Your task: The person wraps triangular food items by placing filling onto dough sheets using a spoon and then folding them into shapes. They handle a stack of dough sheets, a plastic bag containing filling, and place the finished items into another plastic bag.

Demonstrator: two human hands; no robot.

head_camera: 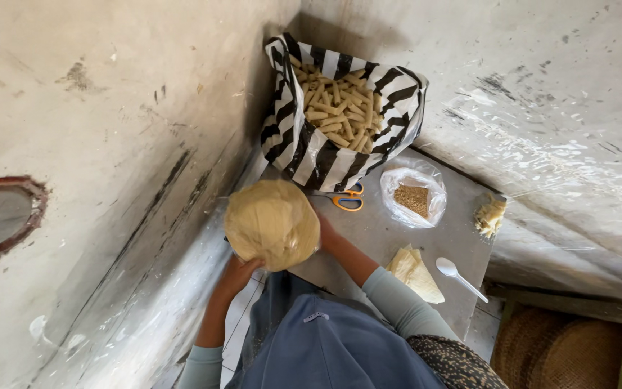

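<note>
The big risk here is the rounded pale-yellow bundle of thin wrappers in a clear plastic bag (272,223) slipping or tipping off the near-left corner of the grey tabletop (383,234), since it sits partly over the edge at about 9 o'clock from the table's middle and is steadied only from two sides. A loose grip on the slick plastic could let it roll toward the pale floor below. The left hand (237,275) cups the bundle from underneath at its 7 o'clock side, fingers curled against it; the right hand (325,232) presses its 3 o'clock flank, mostly hidden behind the bundle, so how far its fingers spread cannot be told. Both forearms in light blue-grey sleeves angle up and inward from the body. At 12 o'clock stands a black-and-white striped bag of pale rolled sticks (341,108); orange-handled scissors (347,200) lie just beside the bundle, close enough to snag the plastic. A small clear bag of brown crumbs (413,196), a stack of folded pale wrappers (413,272) and a white plastic spoon (458,276) lie toward 4 o'clock.
</note>
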